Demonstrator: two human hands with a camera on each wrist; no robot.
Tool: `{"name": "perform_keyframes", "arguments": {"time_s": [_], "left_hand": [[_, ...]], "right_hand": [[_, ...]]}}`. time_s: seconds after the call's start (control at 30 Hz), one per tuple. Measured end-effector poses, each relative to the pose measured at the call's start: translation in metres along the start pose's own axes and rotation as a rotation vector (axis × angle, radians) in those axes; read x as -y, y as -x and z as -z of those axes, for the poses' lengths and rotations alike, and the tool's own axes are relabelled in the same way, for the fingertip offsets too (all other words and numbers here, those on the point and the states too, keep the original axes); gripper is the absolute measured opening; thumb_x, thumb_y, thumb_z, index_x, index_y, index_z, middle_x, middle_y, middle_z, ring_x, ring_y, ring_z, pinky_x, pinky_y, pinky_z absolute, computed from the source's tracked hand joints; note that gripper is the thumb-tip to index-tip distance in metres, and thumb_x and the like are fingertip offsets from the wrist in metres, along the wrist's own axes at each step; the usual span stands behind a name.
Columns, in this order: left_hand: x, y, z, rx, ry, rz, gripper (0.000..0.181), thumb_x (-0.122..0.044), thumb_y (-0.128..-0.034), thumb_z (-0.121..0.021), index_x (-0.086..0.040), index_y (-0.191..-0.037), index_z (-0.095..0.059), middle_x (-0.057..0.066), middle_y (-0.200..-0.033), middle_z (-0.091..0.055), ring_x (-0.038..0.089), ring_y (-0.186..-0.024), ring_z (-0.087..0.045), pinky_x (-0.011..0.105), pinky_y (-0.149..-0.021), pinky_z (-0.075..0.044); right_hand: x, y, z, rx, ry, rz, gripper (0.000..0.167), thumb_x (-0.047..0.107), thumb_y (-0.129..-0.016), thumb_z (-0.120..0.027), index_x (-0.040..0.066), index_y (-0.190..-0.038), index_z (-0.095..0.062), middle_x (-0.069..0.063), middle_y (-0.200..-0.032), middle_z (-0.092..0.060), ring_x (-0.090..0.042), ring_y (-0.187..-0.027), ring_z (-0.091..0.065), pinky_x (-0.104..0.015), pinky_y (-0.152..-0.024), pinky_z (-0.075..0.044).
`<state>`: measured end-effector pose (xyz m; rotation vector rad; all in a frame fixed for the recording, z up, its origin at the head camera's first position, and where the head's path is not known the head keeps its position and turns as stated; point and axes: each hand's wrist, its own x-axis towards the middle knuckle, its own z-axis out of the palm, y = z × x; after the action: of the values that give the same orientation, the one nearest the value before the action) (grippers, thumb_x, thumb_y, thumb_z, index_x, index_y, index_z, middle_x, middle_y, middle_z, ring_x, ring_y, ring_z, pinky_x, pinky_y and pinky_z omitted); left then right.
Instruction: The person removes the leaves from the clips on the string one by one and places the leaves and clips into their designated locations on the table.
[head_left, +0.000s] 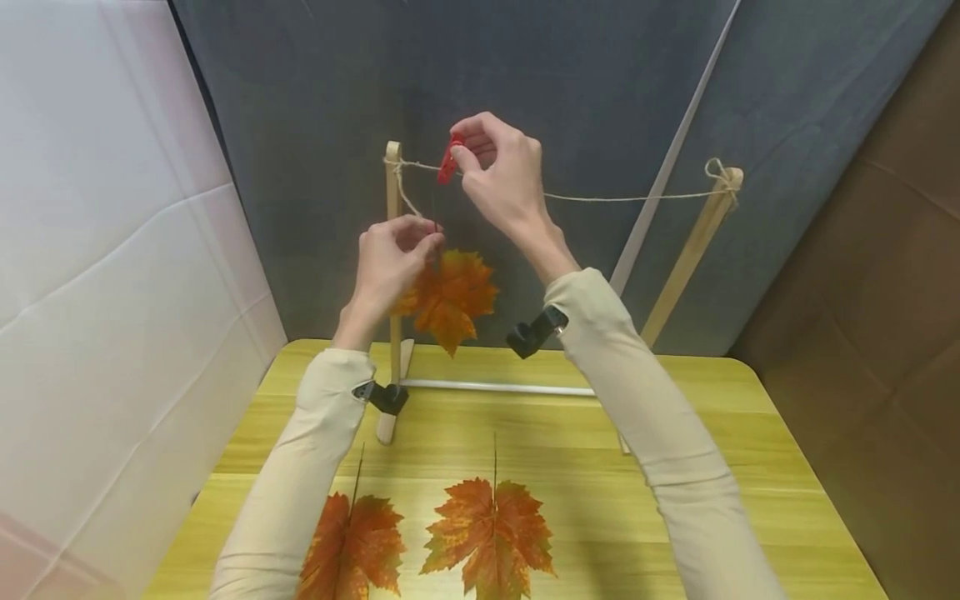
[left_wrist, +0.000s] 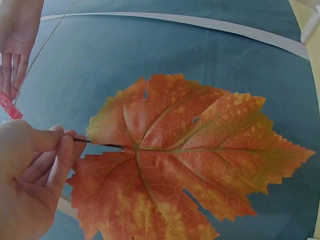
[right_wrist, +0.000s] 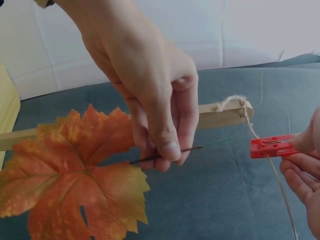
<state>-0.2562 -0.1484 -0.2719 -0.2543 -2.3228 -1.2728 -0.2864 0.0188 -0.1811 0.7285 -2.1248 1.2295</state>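
My left hand (head_left: 393, 258) pinches the thin dark stem (left_wrist: 100, 143) of an orange maple leaf (head_left: 453, 300), which hangs below the string. In the right wrist view the stem's tip sticks out past the fingers, apart from the string. Higher up, my right hand (head_left: 502, 167) holds a red clothespin (head_left: 448, 160) between thumb and fingers. The clothespin's front end is at the string (right_wrist: 276, 182), near the left post (head_left: 393, 192); whether it bites on the string I cannot tell.
Two more maple leaves, one at the left (head_left: 352, 542) and one at the middle (head_left: 491, 537), lie on the wooden table (head_left: 585, 500), stems pointing away. The string runs to a right post (head_left: 693, 250). A white bar (head_left: 495, 387) joins the stand low down. Behind hangs a dark cloth (head_left: 300, 108).
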Motion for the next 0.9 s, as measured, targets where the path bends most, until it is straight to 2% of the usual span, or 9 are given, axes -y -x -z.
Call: {"name": "perform_keyframes", "arguments": {"time_s": [0.1, 0.3, 0.43, 0.63, 0.9], "left_hand": [[0.002, 0.002, 0.000, 0.012, -0.011, 0.003, 0.020, -0.018, -0.0961, -0.072, -0.004, -0.110, -0.075, 0.014, -0.105, -0.077, 0.026, -0.090, -0.072, 0.041, -0.088, -0.059], [0.006, 0.007, -0.002, 0.025, -0.020, 0.014, 0.018, -0.018, -0.0958, -0.072, -0.005, -0.108, -0.076, 0.012, -0.102, -0.077, 0.023, -0.086, -0.072, 0.035, -0.081, -0.059], [0.010, 0.008, -0.003, 0.029, -0.014, 0.025, 0.018, -0.018, -0.0954, -0.072, -0.005, -0.107, -0.076, 0.013, -0.102, -0.077, 0.024, -0.088, -0.072, 0.040, -0.084, -0.059], [0.013, 0.012, -0.006, 0.042, -0.024, 0.033, 0.017, -0.021, -0.0943, -0.074, -0.008, -0.104, -0.077, 0.011, -0.100, -0.078, 0.024, -0.088, -0.072, 0.041, -0.084, -0.059], [0.014, 0.015, -0.011, 0.069, -0.037, 0.000, 0.016, -0.020, -0.0928, -0.076, -0.008, -0.102, -0.079, 0.010, -0.099, -0.079, 0.025, -0.087, -0.074, 0.042, -0.081, -0.060]], "right_hand": [[0.000, 0.000, 0.002, -0.020, -0.005, 0.010, 0.015, 0.011, -0.097, -0.065, 0.005, -0.109, -0.072, -0.007, -0.101, -0.076, -0.013, -0.091, -0.070, -0.014, -0.085, -0.052], [-0.002, 0.001, 0.005, -0.055, -0.018, 0.035, 0.016, 0.011, -0.097, -0.065, 0.005, -0.109, -0.072, -0.007, -0.103, -0.076, -0.013, -0.092, -0.070, -0.015, -0.087, -0.052], [-0.004, 0.003, 0.008, -0.070, -0.029, 0.040, 0.015, 0.010, -0.097, -0.065, 0.005, -0.109, -0.073, -0.007, -0.102, -0.076, -0.013, -0.092, -0.070, -0.017, -0.088, -0.053], [-0.009, 0.011, 0.016, -0.089, -0.043, 0.044, 0.014, 0.010, -0.095, -0.066, 0.005, -0.107, -0.073, -0.007, -0.101, -0.077, -0.015, -0.090, -0.072, -0.017, -0.086, -0.054], [-0.013, 0.027, 0.028, -0.067, -0.054, 0.057, 0.017, 0.009, -0.095, -0.067, 0.004, -0.111, -0.072, -0.008, -0.100, -0.076, -0.015, -0.091, -0.073, -0.017, -0.089, -0.054]]}}
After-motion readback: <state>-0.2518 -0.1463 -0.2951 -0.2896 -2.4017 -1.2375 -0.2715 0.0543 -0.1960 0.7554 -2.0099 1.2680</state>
